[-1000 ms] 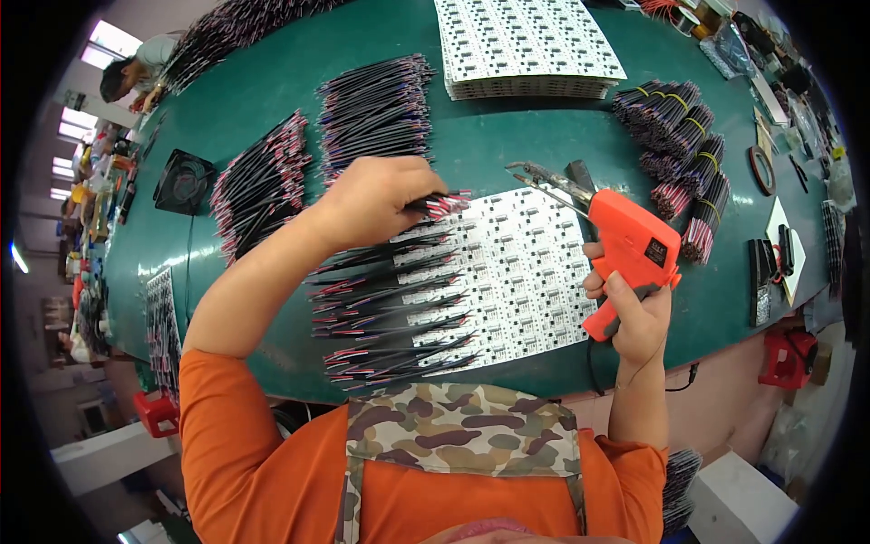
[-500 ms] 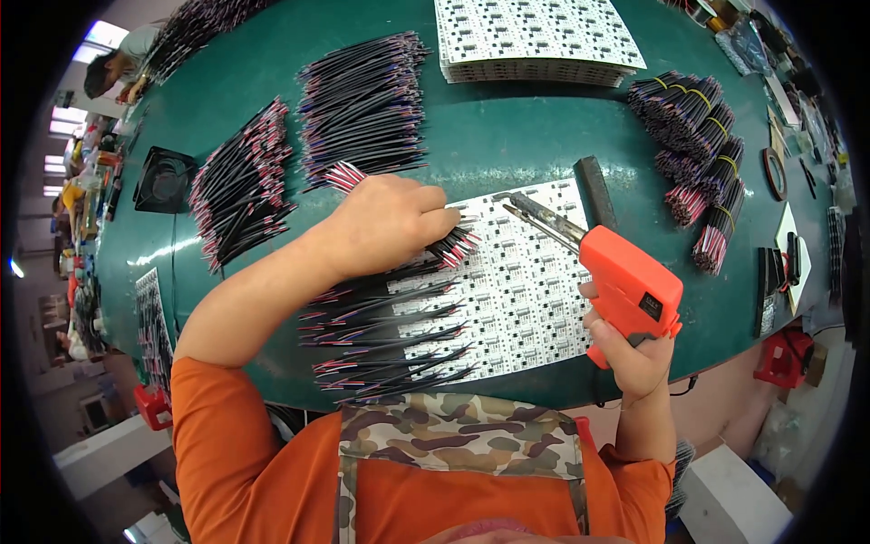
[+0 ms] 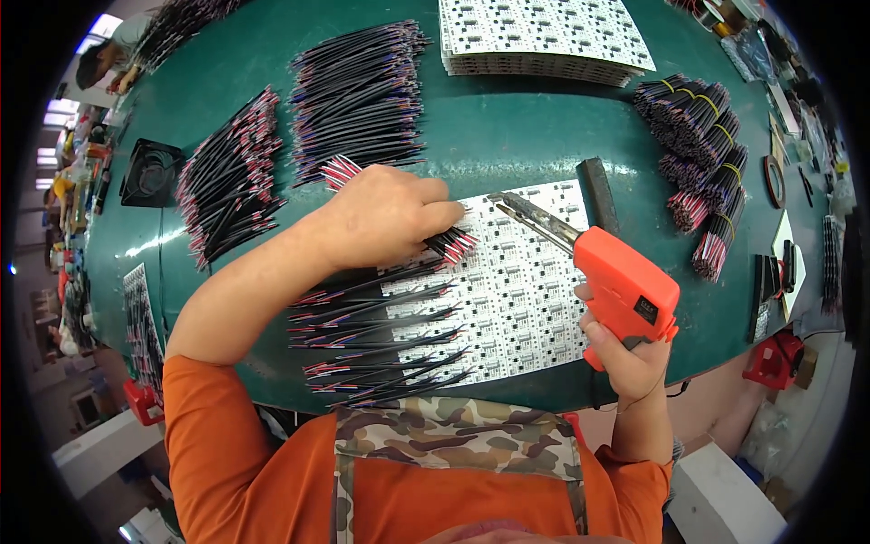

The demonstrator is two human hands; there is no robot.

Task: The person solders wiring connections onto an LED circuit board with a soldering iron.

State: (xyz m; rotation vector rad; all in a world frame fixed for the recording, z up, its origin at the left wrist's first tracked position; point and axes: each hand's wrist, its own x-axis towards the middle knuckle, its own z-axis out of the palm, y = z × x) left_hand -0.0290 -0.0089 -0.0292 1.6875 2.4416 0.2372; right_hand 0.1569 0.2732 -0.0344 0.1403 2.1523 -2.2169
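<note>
"Two hands, both of them full? What does the left one have?"

"My left grip (image 3: 390,216) is closed round a bundle of wires (image 3: 453,245), above the far left part of the white circuit sheet (image 3: 507,308). The strands are slim, straight and sleeved in black, with red and white tips fanning out on both sides of my knuckles."

"And the right?"

"My right grip (image 3: 625,349) is wrapped round the handle of an orange-red soldering gun (image 3: 625,276), by the sheet's right edge. Its body is smooth, blocky plastic; the long metal nose looks dull and stained, and points over the sheet's far part. Whether the tip touches, I can't tell."

"How does the sheet look?"

"Flat, thin and white, printed with close, regular rows of small dark marks. Loose black wires (image 3: 362,340) lie in separate rows across its left edge."

"And around it?"

"Just beside its far right corner, a dark, straight bar (image 3: 598,195). Beyond it, a thick stack of similar sheets (image 3: 544,32); beyond and to the right, tied bundles (image 3: 702,127) with yellow bands. Beyond and to the left, two heaps of black wires (image 3: 358,100). The bench (image 3: 507,127) beneath is glossy green."
</note>
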